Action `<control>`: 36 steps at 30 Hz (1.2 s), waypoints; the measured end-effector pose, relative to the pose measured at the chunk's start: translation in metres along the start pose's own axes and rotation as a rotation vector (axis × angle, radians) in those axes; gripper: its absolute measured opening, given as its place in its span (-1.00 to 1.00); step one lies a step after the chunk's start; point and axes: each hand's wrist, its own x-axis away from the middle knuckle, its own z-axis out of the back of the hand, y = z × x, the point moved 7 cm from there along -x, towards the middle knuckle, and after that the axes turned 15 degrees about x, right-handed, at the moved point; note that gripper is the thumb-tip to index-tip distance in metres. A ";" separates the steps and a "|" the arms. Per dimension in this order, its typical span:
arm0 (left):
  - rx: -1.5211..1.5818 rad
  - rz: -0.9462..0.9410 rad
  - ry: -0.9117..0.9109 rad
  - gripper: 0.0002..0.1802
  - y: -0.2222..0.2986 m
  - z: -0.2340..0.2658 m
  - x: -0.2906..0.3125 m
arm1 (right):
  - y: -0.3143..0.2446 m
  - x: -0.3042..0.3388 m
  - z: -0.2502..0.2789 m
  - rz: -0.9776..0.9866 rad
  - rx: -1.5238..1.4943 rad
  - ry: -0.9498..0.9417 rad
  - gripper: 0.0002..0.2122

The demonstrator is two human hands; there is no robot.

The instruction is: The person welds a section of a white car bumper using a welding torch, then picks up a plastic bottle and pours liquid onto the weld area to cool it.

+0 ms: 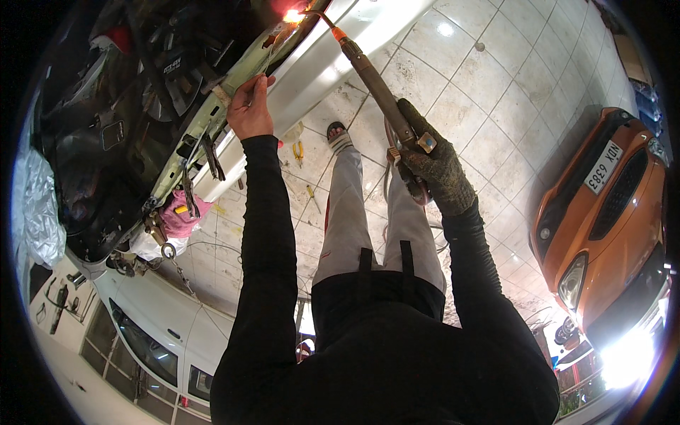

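Observation:
My right hand (443,170), in a dark work glove, is closed around the handle of a gas welding torch (373,81). The torch slants up and left, and its bent tip burns with a bright orange glow (294,15) at the bare metal edge of a car body (248,67). Bare and pinched, my left hand (249,110) is beside that edge, below the flame. Between its fingertips is a thin welding rod (269,60) that points toward the glow. A white body panel (312,67) runs along the edge.
A chain clamp (168,251) and a pink cloth (185,212) hang at the car body's lower end. Yellow-handled pliers (298,154) and a screwdriver (310,191) lie on the tiled floor. An orange car (609,219) stands right, a white car (163,319) lower left. Hoses trail near my legs.

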 end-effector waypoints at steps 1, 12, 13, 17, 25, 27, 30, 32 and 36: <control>-0.007 0.001 0.000 -0.83 0.000 0.000 0.000 | 0.002 0.000 0.000 -0.011 0.006 -0.005 -0.61; 0.028 0.004 -0.009 -0.82 0.000 0.000 -0.001 | 0.003 0.001 0.001 -0.030 0.054 -0.036 -0.54; 0.025 0.005 -0.007 -0.82 0.000 0.000 -0.001 | 0.002 0.001 0.001 -0.028 0.067 -0.035 -0.51; 0.006 0.007 -0.002 -0.81 0.001 0.000 0.000 | -0.006 0.001 -0.002 0.024 0.022 0.038 -0.69; -0.002 0.024 0.003 -0.79 0.000 0.001 -0.001 | 0.015 -0.001 0.002 -0.033 0.025 -0.052 -0.78; 0.011 0.030 0.004 -0.79 -0.001 0.001 -0.002 | 0.012 -0.001 0.002 -0.038 0.029 -0.049 -0.79; 0.016 0.026 0.004 -0.80 -0.001 0.001 -0.001 | 0.010 0.000 0.002 -0.048 0.038 -0.039 -0.80; 0.031 0.027 0.003 -0.81 -0.002 0.001 -0.002 | 0.008 0.001 0.001 -0.064 0.043 -0.037 -0.80; 0.044 0.036 0.003 -0.82 -0.003 0.002 -0.002 | 0.005 0.001 0.000 -0.039 0.005 -0.024 -0.80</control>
